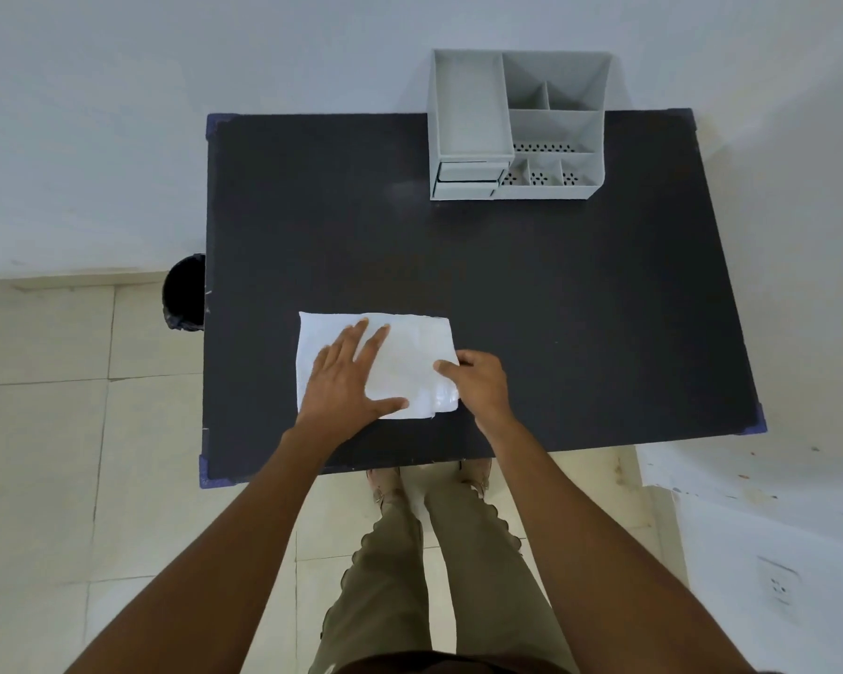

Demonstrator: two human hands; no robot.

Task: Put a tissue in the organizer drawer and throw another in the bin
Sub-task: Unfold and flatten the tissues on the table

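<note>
Lying flat on the near part of the dark, matte rectangular counter (pixel 580 308) in the head view is a white, slightly crinkled paper tissue (pixel 410 347), spread out as a rough rectangle. The left hand (pixel 349 381) rests palm-down on the left half of the tissue, fingers spread and extended toward the far side, thumb stretched out along the tissue's near edge; it presses rather than grips, so it is splayed wide with nothing clamped in it. The right hand (pixel 475 384) sits at the tissue's right edge with its fingers curled inward and thumb meeting them on the paper, pinching that edge near the right corner; whether one sheet or several layers are caught there cannot be told. At the far right of the counter, well apart from the tissue, stands a light grey plastic desk organizer (pixel 517 124) with several open-topped compartments and two small stacked drawers (pixel 466 180) on its near-left side, both appearing closed. A black round bin (pixel 183 291) stands on the pale tiled floor (pixel 40 430) just beside the counter's left edge, partly hidden by it. Below the counter's near edge the person's olive trousers (pixel 410 576) show.
</note>
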